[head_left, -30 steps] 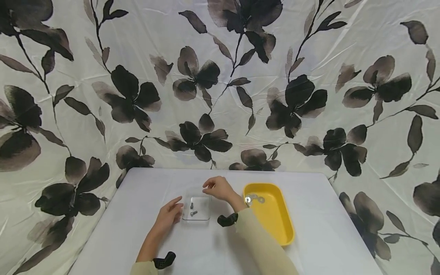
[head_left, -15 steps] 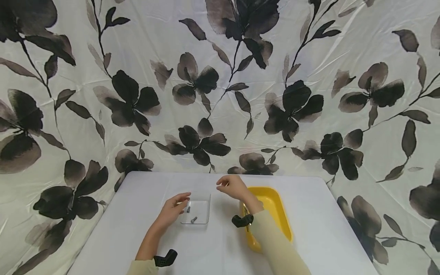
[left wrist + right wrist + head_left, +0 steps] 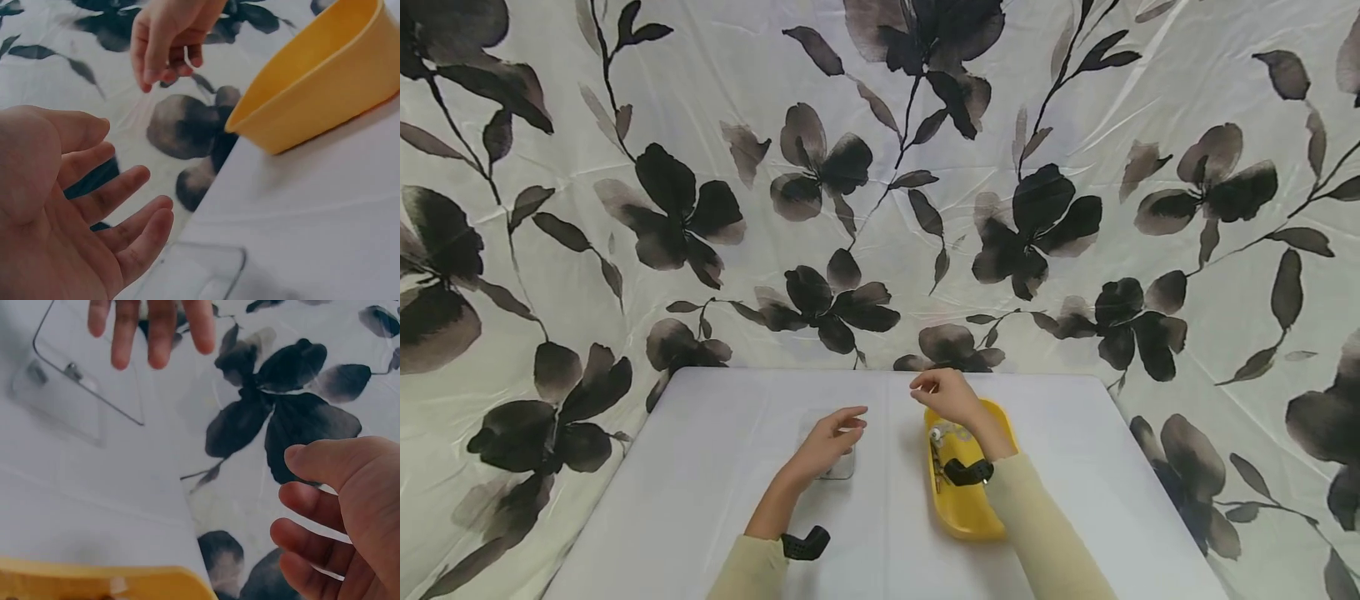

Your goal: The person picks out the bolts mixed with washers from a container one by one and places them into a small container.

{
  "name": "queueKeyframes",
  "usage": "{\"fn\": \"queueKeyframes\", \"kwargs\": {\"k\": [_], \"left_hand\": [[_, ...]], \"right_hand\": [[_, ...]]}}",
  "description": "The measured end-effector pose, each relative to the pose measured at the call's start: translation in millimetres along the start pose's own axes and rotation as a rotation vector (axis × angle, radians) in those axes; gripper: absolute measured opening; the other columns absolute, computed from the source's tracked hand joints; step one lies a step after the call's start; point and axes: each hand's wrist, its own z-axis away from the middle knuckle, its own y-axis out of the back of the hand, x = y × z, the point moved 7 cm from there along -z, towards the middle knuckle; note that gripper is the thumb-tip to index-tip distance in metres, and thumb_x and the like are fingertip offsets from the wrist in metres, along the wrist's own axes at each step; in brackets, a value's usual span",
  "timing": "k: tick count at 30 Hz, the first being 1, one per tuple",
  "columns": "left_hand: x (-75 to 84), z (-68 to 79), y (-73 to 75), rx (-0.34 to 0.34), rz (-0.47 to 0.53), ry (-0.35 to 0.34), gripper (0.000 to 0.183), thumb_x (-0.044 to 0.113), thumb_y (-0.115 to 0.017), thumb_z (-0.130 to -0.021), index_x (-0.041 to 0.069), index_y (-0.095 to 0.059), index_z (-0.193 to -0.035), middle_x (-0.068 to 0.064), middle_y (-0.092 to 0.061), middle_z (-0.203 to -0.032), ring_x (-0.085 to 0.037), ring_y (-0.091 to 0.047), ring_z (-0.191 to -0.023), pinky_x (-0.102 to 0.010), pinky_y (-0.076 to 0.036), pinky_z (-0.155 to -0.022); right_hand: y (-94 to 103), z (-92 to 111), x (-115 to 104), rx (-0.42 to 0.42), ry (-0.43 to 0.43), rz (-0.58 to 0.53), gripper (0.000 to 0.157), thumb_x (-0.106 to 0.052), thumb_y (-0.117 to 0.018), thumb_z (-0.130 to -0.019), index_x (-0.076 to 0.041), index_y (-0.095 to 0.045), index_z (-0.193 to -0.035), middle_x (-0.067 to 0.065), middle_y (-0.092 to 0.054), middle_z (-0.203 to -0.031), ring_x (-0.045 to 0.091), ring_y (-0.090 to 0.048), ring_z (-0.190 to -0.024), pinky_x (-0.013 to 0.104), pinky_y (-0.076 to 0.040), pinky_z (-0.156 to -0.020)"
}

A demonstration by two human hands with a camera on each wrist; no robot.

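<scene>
My left hand [image 3: 826, 446] hovers over the clear plastic box [image 3: 844, 467], hiding most of it. Its fingers are spread and relaxed, and the left wrist view shows the palm holding nothing. In the right wrist view a small bolt [image 3: 74, 370] shows at the clear box. My right hand [image 3: 951, 396] hangs above the far end of the yellow tray [image 3: 966, 512]. Its thumb and fingers are loosely bent and apart, with nothing between them. Flat metal washers [image 3: 957, 430] lie in the tray's far part, and thin dark pieces [image 3: 937, 467] lie along its left side.
Both containers stand on a white table [image 3: 700, 500], the box left of the tray. Behind the table's far edge hangs a floral cloth [image 3: 917, 292]. Each wrist carries a black camera mount.
Both hands have moved right. The left hand has come from beside the clear box to above it; the right hand has gone from the box's far corner to over the yellow tray.
</scene>
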Motion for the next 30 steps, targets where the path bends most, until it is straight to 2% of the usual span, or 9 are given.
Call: {"fn": "queueKeyframes", "kwargs": {"k": [3,7,13,19,23,30], "left_hand": [[-2.9,-6.4,-12.4,-0.029,0.017,0.017,0.046,0.020,-0.057,-0.099,0.007,-0.048,-0.142,-0.015,-0.057,-0.126,-0.035,-0.056,-0.112,-0.046,-0.053,-0.088],[-8.6,-13.6,-29.2,-0.045,0.042,0.049,0.048,0.023,-0.061,-0.097,0.009,-0.049,-0.141,-0.013,-0.058,-0.124,-0.030,-0.058,-0.109,-0.042,-0.054,-0.086],[-14.8,-19.9,-54.2,-0.079,0.100,0.074,0.048,0.021,-0.063,-0.096,0.011,-0.050,-0.141,-0.019,-0.056,-0.127,-0.027,-0.058,-0.111,-0.040,-0.055,-0.086],[-16.2,-22.7,-74.2,-0.098,0.122,0.115,0.056,0.024,-0.066,-0.094,0.017,-0.045,-0.145,-0.015,-0.052,-0.133,-0.030,-0.058,-0.112,-0.041,-0.057,-0.083],[-19.3,-20.9,-88.9,-0.132,0.161,0.147,0.064,0.020,-0.067,-0.093,0.018,-0.038,-0.150,-0.018,-0.044,-0.141,-0.034,-0.058,-0.112,-0.044,-0.058,-0.079],[-27.2,-18.2,-115.5,-0.165,0.225,0.146,0.072,0.014,-0.071,-0.089,0.017,-0.035,-0.151,-0.022,-0.041,-0.142,-0.034,-0.061,-0.106,-0.048,-0.059,-0.072]], "right_hand": [[4.0,3,6,-0.003,-0.013,0.010,0.010,-0.016,-0.071,-0.089,-0.011,-0.075,-0.097,-0.004,-0.064,-0.079,0.014,-0.057,-0.070,0.028,-0.051,-0.063],[9.8,10,16,0.019,-0.012,0.012,0.009,-0.014,-0.070,-0.089,-0.011,-0.075,-0.096,-0.004,-0.065,-0.080,0.014,-0.057,-0.070,0.029,-0.051,-0.065],[12.6,21,40,0.029,-0.054,-0.015,0.011,-0.013,-0.069,-0.090,-0.008,-0.075,-0.098,-0.004,-0.066,-0.082,0.014,-0.056,-0.072,0.028,-0.051,-0.067],[11.8,28,56,0.050,-0.081,-0.062,0.014,-0.014,-0.070,-0.090,-0.005,-0.074,-0.100,-0.002,-0.069,-0.087,0.015,-0.058,-0.076,0.030,-0.052,-0.070],[6.6,33,68,0.047,-0.134,-0.092,0.017,-0.016,-0.071,-0.090,-0.005,-0.074,-0.102,-0.002,-0.069,-0.087,0.014,-0.059,-0.077,0.029,-0.052,-0.070],[-2.1,44,87,0.050,-0.198,-0.106,0.011,-0.015,-0.073,-0.089,-0.008,-0.075,-0.097,-0.002,-0.066,-0.081,0.015,-0.057,-0.069,0.026,-0.053,-0.060]]}}
